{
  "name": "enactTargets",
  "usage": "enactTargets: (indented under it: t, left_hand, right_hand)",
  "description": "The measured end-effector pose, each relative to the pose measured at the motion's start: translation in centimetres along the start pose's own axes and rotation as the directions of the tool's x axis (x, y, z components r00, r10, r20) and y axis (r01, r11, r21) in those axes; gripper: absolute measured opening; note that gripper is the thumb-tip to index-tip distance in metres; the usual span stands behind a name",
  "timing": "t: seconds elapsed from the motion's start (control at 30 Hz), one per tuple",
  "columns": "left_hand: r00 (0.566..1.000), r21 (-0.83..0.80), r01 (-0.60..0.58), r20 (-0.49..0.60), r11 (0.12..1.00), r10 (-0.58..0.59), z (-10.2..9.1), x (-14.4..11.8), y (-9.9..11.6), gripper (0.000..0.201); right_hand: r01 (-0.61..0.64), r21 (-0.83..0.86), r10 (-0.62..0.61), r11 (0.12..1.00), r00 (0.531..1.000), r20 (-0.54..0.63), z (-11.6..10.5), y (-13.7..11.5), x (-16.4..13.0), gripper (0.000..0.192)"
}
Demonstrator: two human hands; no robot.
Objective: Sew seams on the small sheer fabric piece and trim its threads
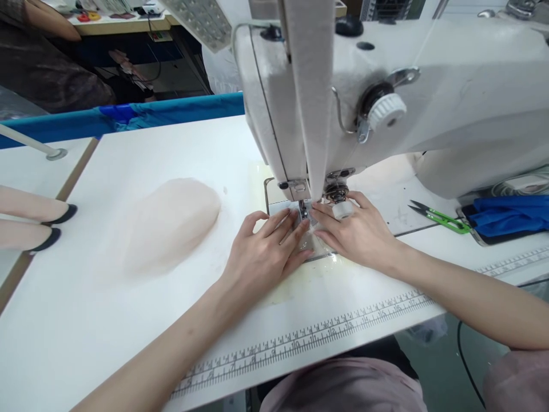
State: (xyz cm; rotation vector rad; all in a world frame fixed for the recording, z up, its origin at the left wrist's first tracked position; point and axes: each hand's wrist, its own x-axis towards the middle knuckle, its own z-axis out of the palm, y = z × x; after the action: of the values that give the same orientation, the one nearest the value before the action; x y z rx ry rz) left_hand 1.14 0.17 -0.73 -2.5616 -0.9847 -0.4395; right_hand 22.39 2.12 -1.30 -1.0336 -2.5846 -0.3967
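With my left hand and right hand flat, fingers spread, I press thin, limp, slippery fabric beside the presser foot, gripping nothing, best held near its edges.

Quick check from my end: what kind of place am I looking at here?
Most likely a garment sewing workshop: an industrial sewing machine, a white worktable edged with a printed ruler, and green thread snips beside it.
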Motion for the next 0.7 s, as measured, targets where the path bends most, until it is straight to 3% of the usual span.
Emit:
enactTargets:
  t: [0.1,0.23,0.33,0.4,0.53,0.57,0.67,0.7]
  left_hand:
    - [0.999,-0.005,-0.023,-0.041,1.000,0.023,-0.3,-0.2,-0.1,0.039]
    - [0.981,-0.086,-0.162,-0.121,0.983,0.151,-0.7,-0.7,0.0,0.041]
    - [0.972,-0.097,-0.208,-0.129,0.973,0.195,-0.7,-1.0,0.2,0.022]
    - [0.980,-0.106,-0.166,-0.128,0.980,0.152,-0.6,-1.1,0.2,0.012]
    - [0.993,-0.260,0.002,-0.112,0.966,-0.032,-0.4,-1.1,0.0,0.009]
    - [0.992,-0.285,0.020,-0.112,0.958,-0.054,-0.4,-1.1,0.0,0.008]
    - [0.994,-0.288,0.011,-0.098,0.958,-0.041,-0.4,-1.1,0.1,0.010]
    - [0.996,-0.270,0.005,-0.088,0.963,-0.030,-0.4,-1.1,0.1,0.014]
  right_hand:
    - [0.036,0.041,-0.034,0.999,0.998,-0.049,-0.1,0.1,0.0,0.024]
    - [0.121,0.112,-0.102,0.986,0.982,-0.161,-0.7,-0.1,-0.1,0.018]
    - [0.157,0.209,-0.114,0.965,0.973,-0.203,-1.1,0.0,-0.3,0.017]
    - [0.166,0.304,-0.110,0.938,0.975,-0.193,-1.3,0.1,-0.4,0.021]
    - [0.160,0.410,-0.120,0.898,0.985,-0.121,-1.4,0.4,-0.5,0.056]
    - [0.162,0.386,-0.129,0.908,0.985,-0.112,-1.3,0.4,-0.5,0.052]
    - [0.199,0.237,-0.166,0.951,0.975,-0.151,-1.2,0.1,-0.6,0.015]
    - [0.209,0.195,-0.178,0.958,0.970,-0.165,-1.1,0.0,-0.6,0.015]
